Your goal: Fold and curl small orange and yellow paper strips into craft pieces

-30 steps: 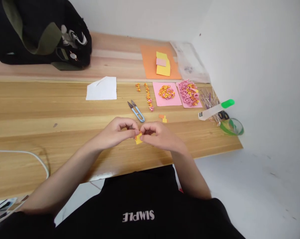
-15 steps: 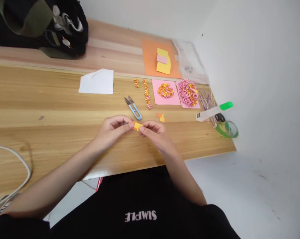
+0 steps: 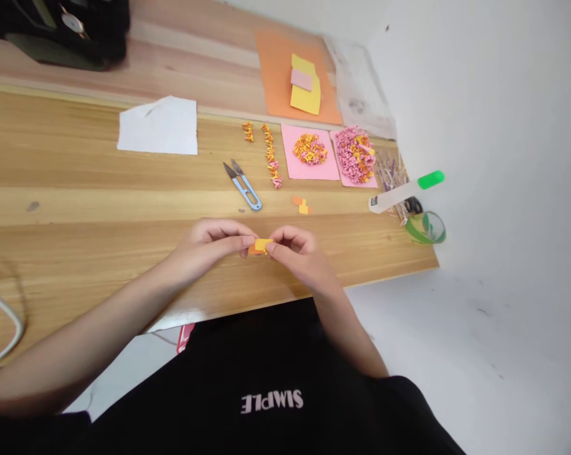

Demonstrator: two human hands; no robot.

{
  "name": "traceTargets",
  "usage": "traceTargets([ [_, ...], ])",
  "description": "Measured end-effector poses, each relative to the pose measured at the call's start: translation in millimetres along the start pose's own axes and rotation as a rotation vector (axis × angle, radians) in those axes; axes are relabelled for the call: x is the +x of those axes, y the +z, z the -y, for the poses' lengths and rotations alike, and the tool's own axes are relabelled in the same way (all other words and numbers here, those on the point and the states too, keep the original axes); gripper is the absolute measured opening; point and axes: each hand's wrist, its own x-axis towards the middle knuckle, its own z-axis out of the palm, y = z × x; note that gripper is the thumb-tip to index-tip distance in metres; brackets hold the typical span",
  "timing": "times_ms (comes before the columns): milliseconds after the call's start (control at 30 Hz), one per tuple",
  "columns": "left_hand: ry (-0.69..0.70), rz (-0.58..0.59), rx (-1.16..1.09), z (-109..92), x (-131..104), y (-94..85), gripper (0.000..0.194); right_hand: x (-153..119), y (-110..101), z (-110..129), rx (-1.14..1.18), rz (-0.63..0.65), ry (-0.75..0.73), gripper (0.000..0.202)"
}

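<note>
Between my two hands is a small yellow-and-orange piece of paper (image 3: 262, 244), held just above the wooden table's front part. My left hand (image 3: 219, 243) pinches its left end between thumb and fingers. The right end is pinched by my right hand (image 3: 297, 253), and tiny yellow bits show by that thumb. Beyond the hands lie blue thread snips (image 3: 246, 186), blades pointing away to the left. Small orange and yellow paper pieces (image 3: 303, 205) rest to the right of the snips. A row of tiny orange, yellow and pink twisted pieces (image 3: 270, 155) stretches behind them.
Two pink paper squares (image 3: 292, 167) carry heaps of pink, orange and yellow bits. Orange paper (image 3: 276, 82), white paper (image 3: 157, 129) and a dark bag (image 3: 86, 38) lie farther back. A green-tipped white strip (image 3: 403, 193) and a green-clear round container (image 3: 425, 227) are at right, near the wall.
The camera view has shifted, so table items appear higher and farther left. Both hands still pinch the paper, which now lies more level, its orange part showing below the yellow.
</note>
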Motion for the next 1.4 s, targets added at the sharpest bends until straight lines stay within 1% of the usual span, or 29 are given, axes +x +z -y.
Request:
traceTargets([
  [167,-0.009,0.043,-0.054,3.8,2.5,1.6,0.011,-0.9,-2.9,-3.0,-0.059,-0.063,-0.017,0.015],
  [367,-0.001,0.076,-0.076,4.6,0.1,5.8,0.008,-10.8,-2.9,9.9,-0.204,-0.119,-0.014,0.015],
  [500,-0.005,0.06,-0.065,3.1,-1.3,8.4,0.006,-15.2,-0.8,14.8,-0.245,-0.153,-0.01,0.015],
  [700,-0.008,0.032,-0.047,3.2,-0.9,8.6,0.011,-14.2,-0.3,15.1,-0.26,-0.173,-0.019,0.015],
  [867,-0.006,0.054,-0.051,1.8,-0.1,8.4,0.016,-13.7,-0.8,18.1,-0.26,-0.174,-0.023,0.015],
  [1133,0.004,0.05,-0.085,3.8,-0.2,9.1,0.011,-14.6,0.0,19.2,-0.313,-0.187,-0.05,0.015],
  [1300,0.001,0.067,-0.096,3.1,-1.1,9.2,0.009,-14.7,1.6,19.7,-0.284,-0.211,-0.058,0.014],
  [1400,0.008,0.087,-0.134,3.1,-1.4,9.2,0.011,-15.9,1.1,18.7,-0.27,-0.215,-0.033,0.014],
])
